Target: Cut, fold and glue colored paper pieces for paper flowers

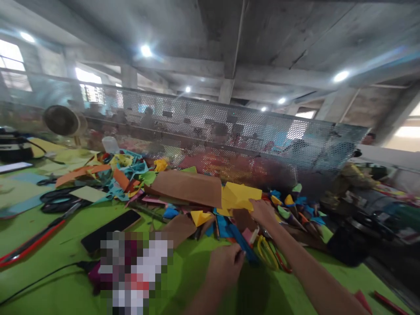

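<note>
My right hand point(264, 213) reaches forward, its fingertips closed on the lower right edge of a folded yellow paper point(241, 196). Closer to me, my left hand point(225, 264) is curled over the green tabletop point(187, 280); whether anything is inside its fingers is hidden. A blue paper strip point(243, 243) lies just beyond the left hand. Yellow-handled scissors point(266, 253) rest under my right forearm. Left of the yellow paper is a large brown paper sheet point(187, 187), and a small folded yellow piece point(200, 217) sits in front of it.
Small paper cones point(303, 218) with coloured tops lie at the right. Orange and blue scraps point(123, 181) pile up at the left, near a black phone point(110, 229) and a red-edged cutter point(36, 243). A perforated metal screen point(210, 131) borders the back; a fan point(61, 120) stands beyond.
</note>
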Demonstrator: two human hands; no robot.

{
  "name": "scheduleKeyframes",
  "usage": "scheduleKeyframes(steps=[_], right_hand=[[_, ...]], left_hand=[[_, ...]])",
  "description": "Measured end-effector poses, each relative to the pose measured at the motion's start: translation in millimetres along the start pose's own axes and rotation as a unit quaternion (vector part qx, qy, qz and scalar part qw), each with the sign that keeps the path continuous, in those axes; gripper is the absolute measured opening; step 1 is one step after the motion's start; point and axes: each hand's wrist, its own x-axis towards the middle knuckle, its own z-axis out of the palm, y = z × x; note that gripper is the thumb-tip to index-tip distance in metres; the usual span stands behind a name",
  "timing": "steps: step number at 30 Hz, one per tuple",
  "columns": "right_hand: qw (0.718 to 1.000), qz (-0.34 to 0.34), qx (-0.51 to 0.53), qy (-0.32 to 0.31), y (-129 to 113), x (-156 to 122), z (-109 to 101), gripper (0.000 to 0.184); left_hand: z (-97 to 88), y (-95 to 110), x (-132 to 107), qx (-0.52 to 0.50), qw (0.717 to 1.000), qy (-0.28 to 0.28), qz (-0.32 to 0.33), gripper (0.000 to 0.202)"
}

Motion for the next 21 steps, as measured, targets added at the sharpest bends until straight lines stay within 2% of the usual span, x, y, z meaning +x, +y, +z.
scheduleKeyframes(steps=[5, 10, 13, 16, 18, 21], right_hand=[[1.000, 0.009, -0.016, -0.023, 2.5, 12.0, 1.9, 0.032], [0.999, 0.013, -0.014, -0.029, -5.0, 16.2, -0.7, 0.033], [1.000, 0.025, -0.014, -0.010, -8.1, 16.7, -12.8, 0.031], [0.999, 0.031, -0.008, 0.036, -5.9, 12.0, -39.1, 0.026], [0.997, 0.021, 0.004, 0.076, -5.7, -0.2, -62.6, 0.024], [0.992, -0.036, 0.032, 0.117, -16.7, -41.3, -96.9, 0.029]], left_hand=[[1.2, 0.3, -0.2, -0.011, 1.000, 0.019, -0.006, 0.023], [0.2, 1.3, -0.3, -0.007, 1.000, 0.005, -0.022, 0.022], [-3.4, 2.8, -1.3, -0.008, 0.999, 0.000, -0.032, 0.023], [-7.4, 1.5, -1.3, -0.038, 0.999, 0.008, -0.032, 0.022], [-11.8, 1.2, -0.5, -0.054, 0.996, 0.063, -0.013, 0.020], [-26.2, 8.4, -0.2, -0.023, 0.976, 0.216, 0.005, 0.043]])
